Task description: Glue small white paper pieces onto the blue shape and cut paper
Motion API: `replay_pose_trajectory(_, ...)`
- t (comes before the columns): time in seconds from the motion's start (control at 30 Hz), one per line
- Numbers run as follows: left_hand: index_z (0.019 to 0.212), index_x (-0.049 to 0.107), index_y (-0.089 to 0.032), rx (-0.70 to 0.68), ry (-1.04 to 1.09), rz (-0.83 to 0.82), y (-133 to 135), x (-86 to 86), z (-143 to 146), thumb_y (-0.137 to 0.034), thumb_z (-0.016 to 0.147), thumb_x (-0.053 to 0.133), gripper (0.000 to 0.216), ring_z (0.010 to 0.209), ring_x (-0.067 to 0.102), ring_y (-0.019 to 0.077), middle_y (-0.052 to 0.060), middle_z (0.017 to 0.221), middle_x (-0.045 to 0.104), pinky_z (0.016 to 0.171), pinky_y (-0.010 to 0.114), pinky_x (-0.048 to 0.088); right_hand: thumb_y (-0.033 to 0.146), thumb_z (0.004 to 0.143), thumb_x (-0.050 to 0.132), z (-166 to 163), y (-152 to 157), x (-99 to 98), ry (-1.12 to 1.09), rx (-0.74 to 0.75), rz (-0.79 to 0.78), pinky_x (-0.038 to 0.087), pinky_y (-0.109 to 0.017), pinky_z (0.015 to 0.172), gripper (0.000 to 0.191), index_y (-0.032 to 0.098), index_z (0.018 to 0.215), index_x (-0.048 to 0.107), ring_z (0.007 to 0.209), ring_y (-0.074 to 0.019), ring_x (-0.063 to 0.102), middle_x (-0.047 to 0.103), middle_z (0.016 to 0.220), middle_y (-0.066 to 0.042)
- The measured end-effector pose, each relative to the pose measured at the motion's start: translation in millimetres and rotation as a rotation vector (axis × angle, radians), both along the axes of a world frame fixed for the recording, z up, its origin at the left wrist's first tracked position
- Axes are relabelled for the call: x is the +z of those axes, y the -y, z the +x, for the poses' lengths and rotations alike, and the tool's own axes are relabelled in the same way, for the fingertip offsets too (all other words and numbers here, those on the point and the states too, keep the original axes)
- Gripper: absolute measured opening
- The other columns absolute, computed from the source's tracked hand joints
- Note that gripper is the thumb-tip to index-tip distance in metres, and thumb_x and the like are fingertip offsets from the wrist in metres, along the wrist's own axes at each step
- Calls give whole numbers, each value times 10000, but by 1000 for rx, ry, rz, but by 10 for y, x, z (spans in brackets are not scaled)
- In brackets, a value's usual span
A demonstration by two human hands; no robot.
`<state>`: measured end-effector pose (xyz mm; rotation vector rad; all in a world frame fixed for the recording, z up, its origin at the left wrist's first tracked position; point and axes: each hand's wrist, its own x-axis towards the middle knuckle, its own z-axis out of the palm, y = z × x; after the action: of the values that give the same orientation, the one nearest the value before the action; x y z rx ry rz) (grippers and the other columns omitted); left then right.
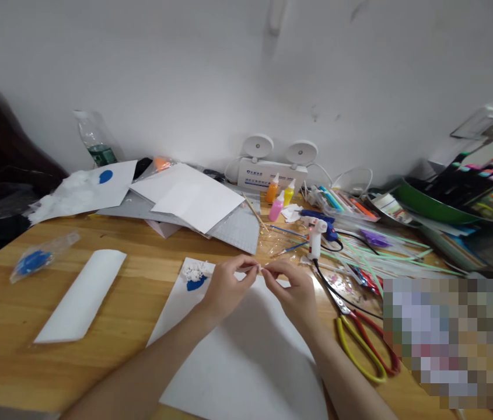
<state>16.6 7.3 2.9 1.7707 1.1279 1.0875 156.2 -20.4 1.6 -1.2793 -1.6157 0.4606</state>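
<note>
Over a white sheet of paper (246, 361), my left hand (228, 286) and my right hand (292, 286) meet fingertip to fingertip. Both are closed in a pinch on a tiny white piece (260, 268) between them, too small to name. On the sheet's far left corner, beside my left hand, lies a heap of white crumbly bits (193, 270) next to a blue patch (196, 283). Scissors (362, 344) with yellow and red handles lie right of my right forearm. A white glue gun (315, 239) stands beyond my right hand, its black cord trailing toward the scissors.
At left are a folded white sheet (82, 297) and a bag with blue material (34, 262). Papers (198, 195) and a grey cutting mat (240, 230) lie behind. Small paint bottles (276, 207) stand near the wall. Green-white sticks and pens (478, 175) crowd the right.
</note>
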Motion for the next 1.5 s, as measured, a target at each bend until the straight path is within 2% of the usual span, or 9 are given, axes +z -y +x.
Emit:
replay_pose_trajectory(0.23, 795, 608, -176, -12, -30, 13, 0, 0, -6, -188, 742, 500, 121, 741, 596, 125, 7, 779, 657, 717, 233, 467, 178, 746, 541, -19, -1, -12, 46, 25, 19, 425, -257, 552, 67, 193, 697, 585, 585, -133, 521, 580, 634, -17)
replay_pose_trajectory(0.47, 818, 613, -180, -21, -38, 58, 10, -10, -1, -178, 749, 495, 137, 737, 596, 114, 4, 801, 658, 708, 213, 461, 171, 776, 521, -24, -7, -120, 124, -82, 133, 453, -273, 617, 102, 202, 790, 616, 679, -149, 563, 618, 740, -39)
replay_pose_trajectory(0.63, 825, 616, -178, -44, -30, 72, 6, -12, -4, -175, 749, 494, 143, 750, 599, 117, 7, 813, 659, 712, 215, 461, 160, 785, 510, -29, -14, -127, 99, -65, 110, 462, -256, 601, 131, 199, 846, 618, 684, -138, 557, 616, 779, -45)
replay_pose_trajectory(0.83, 803, 615, -182, -43, -12, 63, 5, -17, 4, -164, 741, 503, 129, 727, 601, 108, -6, 782, 656, 700, 200, 462, 150, 760, 520, -27, -12, -103, 95, -85, 142, 430, -248, 560, 70, 187, 746, 579, 604, -119, 508, 571, 678, -16)
replay_pose_trajectory(1.0, 776, 604, -180, 6, -23, 15, -5, -19, -9, -203, 743, 511, 101, 730, 603, 120, -2, 762, 652, 698, 216, 466, 160, 756, 516, -22, -9, -49, 88, -22, 58, 407, -245, 543, 68, 182, 702, 550, 579, -118, 486, 538, 630, -6)
replay_pose_trajectory(1.13, 784, 605, -174, -6, -36, -7, -6, -8, -16, -211, 747, 507, 111, 742, 602, 124, 5, 773, 655, 703, 219, 464, 151, 745, 518, -24, -14, -31, 89, 24, 49, 407, -241, 541, 62, 178, 705, 556, 578, -117, 491, 541, 628, -6)
replay_pose_trajectory(1.5, 851, 632, -177, -38, -66, 31, -6, -36, -11, -179, 756, 486, 175, 792, 603, 134, 17, 849, 669, 737, 235, 455, 158, 754, 522, -16, -27, -75, 109, 11, 63, 427, -239, 551, 78, 187, 740, 593, 583, -119, 509, 575, 652, -13)
